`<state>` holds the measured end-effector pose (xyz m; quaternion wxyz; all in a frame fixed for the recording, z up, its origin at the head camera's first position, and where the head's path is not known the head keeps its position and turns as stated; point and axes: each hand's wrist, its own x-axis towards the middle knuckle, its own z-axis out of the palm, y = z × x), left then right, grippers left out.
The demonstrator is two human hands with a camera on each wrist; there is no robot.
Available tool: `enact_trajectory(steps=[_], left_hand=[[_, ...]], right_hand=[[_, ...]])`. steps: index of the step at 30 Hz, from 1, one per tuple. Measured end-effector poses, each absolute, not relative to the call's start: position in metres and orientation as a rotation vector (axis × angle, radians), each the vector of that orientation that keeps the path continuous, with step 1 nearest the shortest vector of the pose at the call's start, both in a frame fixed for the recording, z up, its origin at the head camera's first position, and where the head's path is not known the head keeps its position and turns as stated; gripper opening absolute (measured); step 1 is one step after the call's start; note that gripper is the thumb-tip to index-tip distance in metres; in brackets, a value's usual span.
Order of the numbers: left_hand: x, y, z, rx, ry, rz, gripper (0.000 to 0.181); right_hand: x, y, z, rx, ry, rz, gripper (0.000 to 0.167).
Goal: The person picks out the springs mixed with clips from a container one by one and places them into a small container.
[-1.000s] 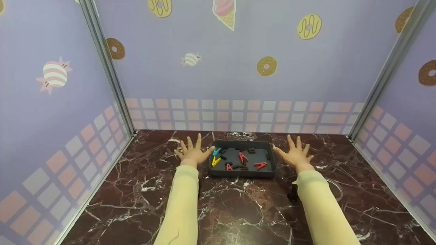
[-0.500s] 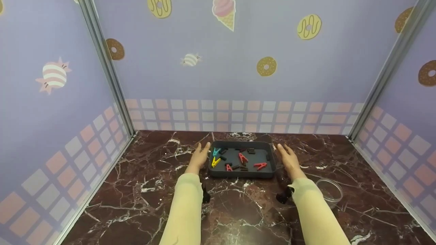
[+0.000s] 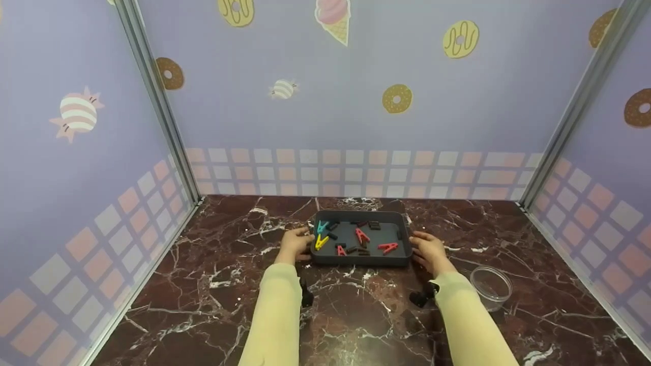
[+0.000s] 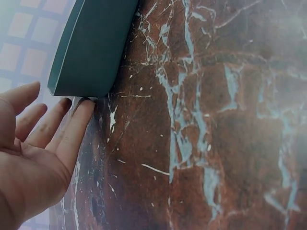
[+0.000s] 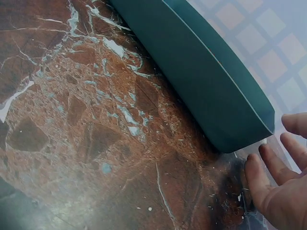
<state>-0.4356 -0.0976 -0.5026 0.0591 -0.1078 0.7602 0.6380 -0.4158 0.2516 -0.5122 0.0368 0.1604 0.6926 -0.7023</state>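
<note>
Two-handed at the dark grey tray (image 3: 361,260), flanking it with left hand (image 3: 294,245) at its left end and right hand (image 3: 428,250) at its right, with fingers (image 4: 76,132) parted, clamped on nothing, impossible to tell if touching. Less splayed than a second ago and now beside the tray's near half, apparently bringing it within grasp. As for the tray, unmoved on the marbled tabletop (image 3: 356,315), with spring clips (image 3: 359,233) inside as before.

Tray (image 3: 361,261) numbered one; inside lay three red clips (image 3: 360,233), one yellow clip (image 3: 320,244), one teal clip (image 3: 321,229) (five in all). Small dark pieces (image 3: 375,227) numbered at least six, too small for exact count. Clear round container (image 3: 491,284): one.
</note>
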Motion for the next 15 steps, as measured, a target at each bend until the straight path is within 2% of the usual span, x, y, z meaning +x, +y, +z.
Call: enact_trajectory(steps=[15], left_hand=[[-0.4319, -0.0969, -0.4999, -0.315, 2.309, 1.900, 0.048]], right_hand=[[-0.4157, 0.2501, -0.5138, 0.449, 2.199, -2.068, 0.051]])
